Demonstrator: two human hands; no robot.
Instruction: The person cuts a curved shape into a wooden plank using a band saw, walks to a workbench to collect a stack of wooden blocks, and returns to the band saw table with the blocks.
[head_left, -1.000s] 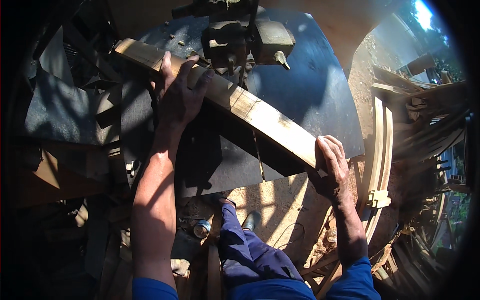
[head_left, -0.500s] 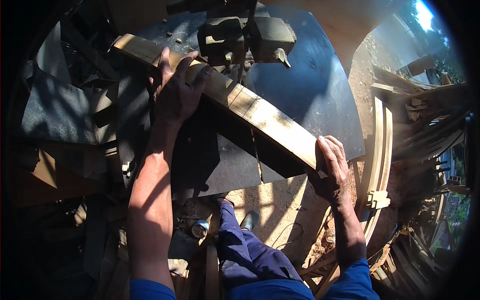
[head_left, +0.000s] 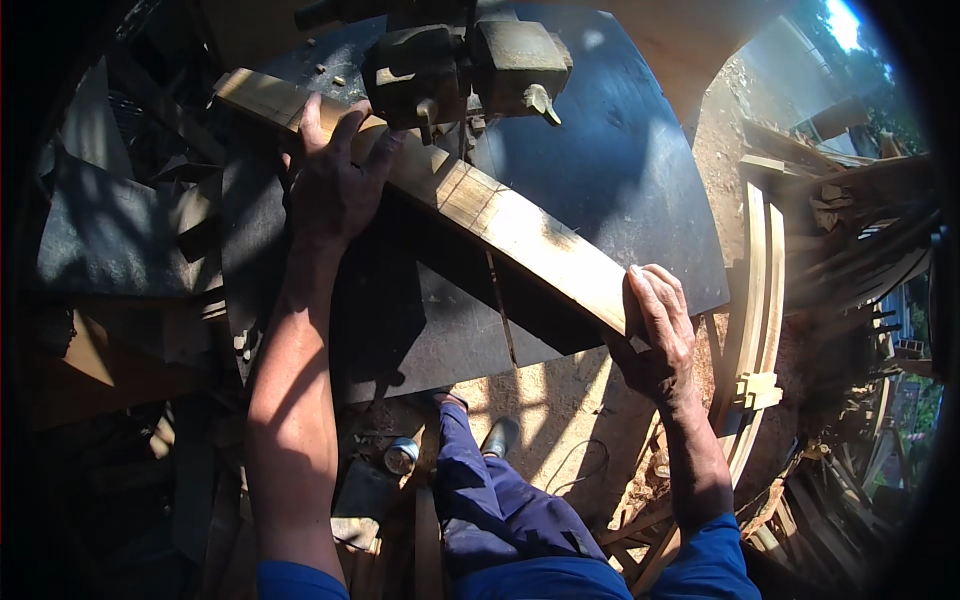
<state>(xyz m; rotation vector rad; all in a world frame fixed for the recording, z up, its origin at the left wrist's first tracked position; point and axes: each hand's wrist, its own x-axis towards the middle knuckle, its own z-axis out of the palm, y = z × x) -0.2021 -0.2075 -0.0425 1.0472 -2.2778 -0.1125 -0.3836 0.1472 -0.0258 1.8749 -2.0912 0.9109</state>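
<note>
Keep the timber (head_left: 540, 240) steady, left hand (head_left: 335, 190) grasping it upper left, right hand (head_left: 660, 335) gripping its end right of centre.

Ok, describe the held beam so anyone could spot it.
Find the dark table under the machine. The beam slants across it, from left hand to right hand. Unlike the slimmer curved strips at right, it bears thin dark lines across its face.
</note>
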